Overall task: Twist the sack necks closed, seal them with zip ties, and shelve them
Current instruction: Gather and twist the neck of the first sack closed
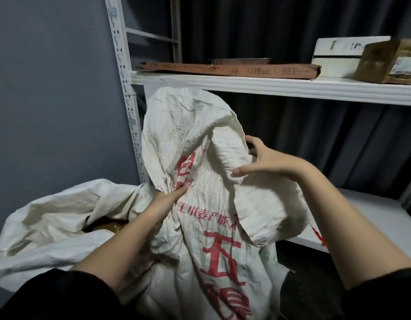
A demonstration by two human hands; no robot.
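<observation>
At frame centre the printed sack [200, 204] is gripped by the left hand [166, 202]; its rim is pinched by the right hand [264, 159], below the shelf edge [269, 87].

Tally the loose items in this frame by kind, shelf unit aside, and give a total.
White woven sacks: 2, the red-printed sack in both hands and the open sack to its left
Cardboard boxes on the upper shelf: 3, flat brown box, white box, brown box
Red zip ties on the lower shelf: 1 visible
Total: 6
</observation>
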